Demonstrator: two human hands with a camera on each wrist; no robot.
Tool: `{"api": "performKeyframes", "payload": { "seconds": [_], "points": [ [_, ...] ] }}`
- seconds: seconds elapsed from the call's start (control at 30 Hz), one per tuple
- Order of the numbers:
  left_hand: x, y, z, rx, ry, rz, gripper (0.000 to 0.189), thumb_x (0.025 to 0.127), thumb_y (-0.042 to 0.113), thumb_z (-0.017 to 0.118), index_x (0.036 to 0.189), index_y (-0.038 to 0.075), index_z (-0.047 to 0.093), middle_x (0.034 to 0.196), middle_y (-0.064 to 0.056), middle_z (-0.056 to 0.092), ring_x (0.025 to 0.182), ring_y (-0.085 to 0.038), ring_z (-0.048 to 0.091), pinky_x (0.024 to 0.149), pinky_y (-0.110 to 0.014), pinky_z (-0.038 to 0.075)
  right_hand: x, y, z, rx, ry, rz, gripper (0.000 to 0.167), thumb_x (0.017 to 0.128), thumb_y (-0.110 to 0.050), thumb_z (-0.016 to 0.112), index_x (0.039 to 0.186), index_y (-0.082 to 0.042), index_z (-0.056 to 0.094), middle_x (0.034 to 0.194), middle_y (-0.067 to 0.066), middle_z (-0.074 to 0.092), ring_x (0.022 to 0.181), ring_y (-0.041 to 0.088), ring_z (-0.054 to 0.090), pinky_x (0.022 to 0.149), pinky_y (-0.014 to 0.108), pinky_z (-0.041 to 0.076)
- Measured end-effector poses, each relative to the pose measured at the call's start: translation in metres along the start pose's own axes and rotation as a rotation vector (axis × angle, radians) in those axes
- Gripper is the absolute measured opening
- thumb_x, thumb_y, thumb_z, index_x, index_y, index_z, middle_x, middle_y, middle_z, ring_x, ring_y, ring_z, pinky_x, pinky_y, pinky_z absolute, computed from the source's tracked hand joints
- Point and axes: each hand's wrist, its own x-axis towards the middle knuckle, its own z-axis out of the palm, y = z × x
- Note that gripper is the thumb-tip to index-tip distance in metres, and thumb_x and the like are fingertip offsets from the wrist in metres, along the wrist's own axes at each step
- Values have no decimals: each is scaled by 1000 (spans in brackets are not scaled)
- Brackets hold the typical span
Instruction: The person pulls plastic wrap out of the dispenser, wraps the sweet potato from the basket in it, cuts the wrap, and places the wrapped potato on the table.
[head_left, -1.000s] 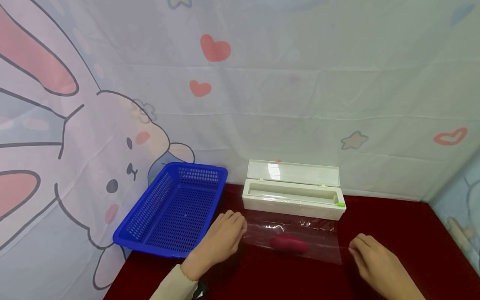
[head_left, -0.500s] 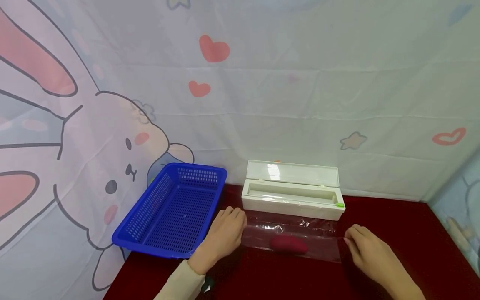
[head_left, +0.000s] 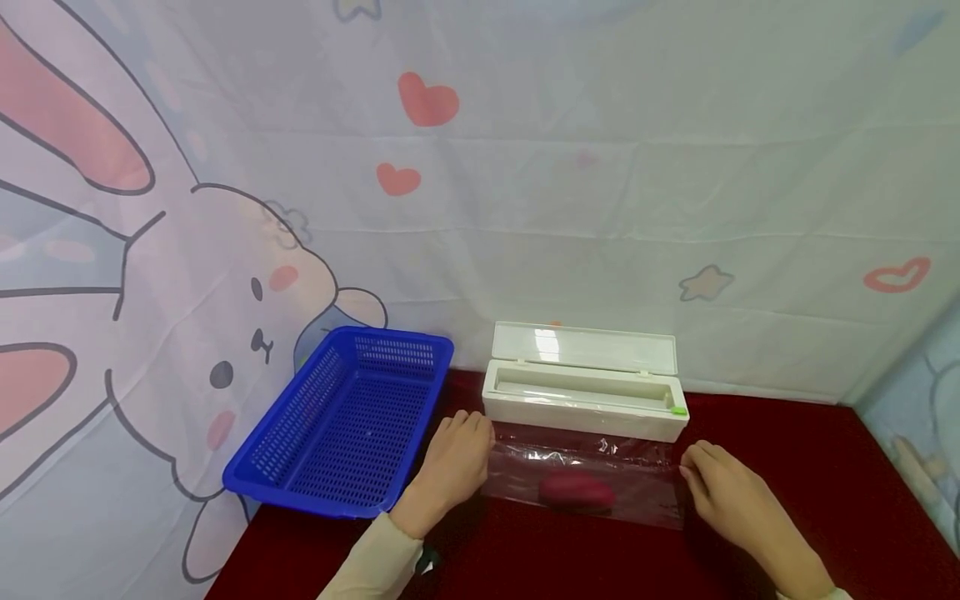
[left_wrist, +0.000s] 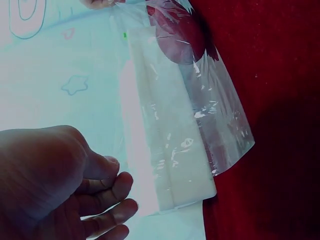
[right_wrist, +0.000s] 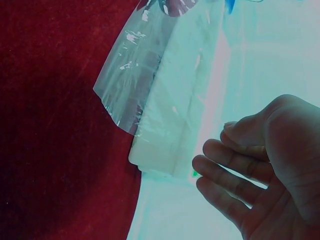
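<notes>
A sheet of clear plastic wrap (head_left: 637,492) stretches out in front of an open white wrap dispenser (head_left: 585,417). My left hand (head_left: 453,458) pinches the sheet's left edge between thumb and fingers. At its right edge my right hand (head_left: 723,496) pinches it likewise. In the wrist views, the wrap's loose front corner hangs away from each hand's fingertips. A smooth, elongated dark pink-red item (head_left: 576,490) lies on the red cloth, seen through the film; its kind is unclear. The dispenser's lid (head_left: 585,347) leans back, and the trough inside is visible.
On the left stands a blue perforated plastic basket (head_left: 360,425), close to my left forearm. A small green slider (head_left: 678,410) sits at the dispenser's right end. Behind everything hangs a pale printed curtain (head_left: 570,208). Dark red cloth (head_left: 795,442) covers the table.
My right hand has moved left and away from me, closer to the dispenser, and the film's right side has slackened. My left hand has shifted only slightly. The basket and dispenser stay put.
</notes>
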Motion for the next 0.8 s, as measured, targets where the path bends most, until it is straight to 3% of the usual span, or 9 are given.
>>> {"api": "performKeyframes", "payload": {
  "seconds": [0.27,0.47,0.8],
  "points": [
    [5,-1,13,-1,-45,-44,9,100,16,68,92,13,64,86,0,62,84,-21,59,73,-33,49,6,7,9,28,-12,23,14,93,-4,75,88,-12,65,83,-5,58,74,9,51,63,33,50],
    [6,-2,25,-26,-116,-90,9,99,16,70,92,13,65,90,-1,65,88,-23,63,77,-36,52,8,12,19,81,-60,65,11,95,-4,73,90,-11,65,84,-4,59,73,10,51,62,31,48],
    [8,-2,41,-51,-135,-103,9,96,13,71,90,11,65,89,-3,67,86,-23,64,73,-36,52,12,18,35,116,-104,118,12,95,-5,72,89,-11,64,83,-3,58,72,11,51,61,32,47]
  ]
}}
